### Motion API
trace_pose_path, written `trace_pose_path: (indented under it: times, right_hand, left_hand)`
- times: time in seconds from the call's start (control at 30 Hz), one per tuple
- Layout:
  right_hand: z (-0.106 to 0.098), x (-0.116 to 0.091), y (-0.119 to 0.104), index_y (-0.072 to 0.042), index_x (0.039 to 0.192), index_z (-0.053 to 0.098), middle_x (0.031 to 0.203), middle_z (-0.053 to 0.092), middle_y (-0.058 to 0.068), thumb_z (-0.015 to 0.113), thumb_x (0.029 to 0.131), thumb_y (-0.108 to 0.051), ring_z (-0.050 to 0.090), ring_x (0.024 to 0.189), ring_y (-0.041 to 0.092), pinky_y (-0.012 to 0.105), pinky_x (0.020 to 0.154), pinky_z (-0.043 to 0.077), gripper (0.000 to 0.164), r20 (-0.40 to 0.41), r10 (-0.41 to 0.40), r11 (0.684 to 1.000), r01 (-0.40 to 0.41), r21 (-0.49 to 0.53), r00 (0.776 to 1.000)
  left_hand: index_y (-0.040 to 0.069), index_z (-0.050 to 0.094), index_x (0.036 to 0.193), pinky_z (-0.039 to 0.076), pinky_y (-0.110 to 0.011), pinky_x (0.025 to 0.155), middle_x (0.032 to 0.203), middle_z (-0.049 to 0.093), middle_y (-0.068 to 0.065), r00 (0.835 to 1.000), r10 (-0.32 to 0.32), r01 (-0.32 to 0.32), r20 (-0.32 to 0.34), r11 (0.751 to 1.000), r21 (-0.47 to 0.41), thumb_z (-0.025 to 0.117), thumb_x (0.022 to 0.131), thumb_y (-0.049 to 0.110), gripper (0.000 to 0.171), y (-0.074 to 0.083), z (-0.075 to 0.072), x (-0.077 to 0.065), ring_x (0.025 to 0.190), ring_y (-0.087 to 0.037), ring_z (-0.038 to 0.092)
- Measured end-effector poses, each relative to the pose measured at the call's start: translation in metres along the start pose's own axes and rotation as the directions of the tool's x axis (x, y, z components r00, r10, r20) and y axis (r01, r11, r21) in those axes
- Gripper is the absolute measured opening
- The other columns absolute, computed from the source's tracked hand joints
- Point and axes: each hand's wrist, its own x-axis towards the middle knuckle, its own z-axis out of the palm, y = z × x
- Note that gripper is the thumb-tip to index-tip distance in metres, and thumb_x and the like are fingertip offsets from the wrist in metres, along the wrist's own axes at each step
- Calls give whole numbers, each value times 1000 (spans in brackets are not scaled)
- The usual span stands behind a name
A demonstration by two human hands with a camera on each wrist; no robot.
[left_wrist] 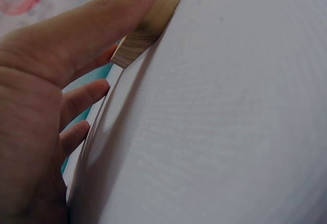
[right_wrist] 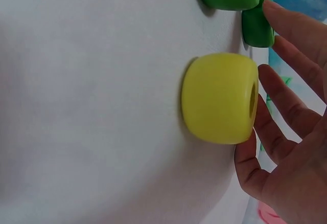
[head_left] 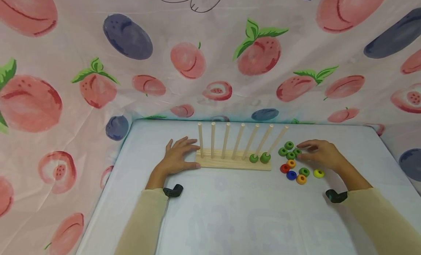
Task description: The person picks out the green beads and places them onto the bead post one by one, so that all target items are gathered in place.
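Note:
A wooden peg board (head_left: pixel 230 163) with several upright pegs lies across the middle of the table. Two green beads (head_left: pixel 265 158) sit at the foot of its rightmost pegs. My left hand (head_left: pixel 177 157) holds the board's left end, thumb at the front edge and fingers towards the back; the left wrist view shows the thumb on the wood (left_wrist: pixel 140 42). Right of the board, my right hand (head_left: pixel 320 152) has its thumb and index fingertips apart, close about a loose green bead (head_left: pixel 297 152). Whether they touch it I cannot tell. A yellow bead (right_wrist: pixel 219 98) lies below that hand's palm.
More green beads (head_left: pixel 289 145) lie clustered beside the right hand. Nearer the front are a red bead (head_left: pixel 284 168), a blue bead (head_left: pixel 291 175), two orange beads (head_left: pixel 301 179) and another green one. A fruit-patterned cloth (head_left: pixel 184 35) hangs behind the white table (head_left: pixel 230 211).

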Motion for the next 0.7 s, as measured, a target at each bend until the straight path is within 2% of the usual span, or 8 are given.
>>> trace_pose_path:
  times: [0.7]
  right_hand:
    - [3,1,0,-8,130,66,132,62,24,75,90,-49,52,123,46,66,98,48,58,-24,-29,999,28,-41,999]
  left_hand:
    - [28,64,139,-5,-67,122,160,45,5,1000,21,-21,-18,1000,-11,80,77,62,72,-3,2,0,157,-27,21]
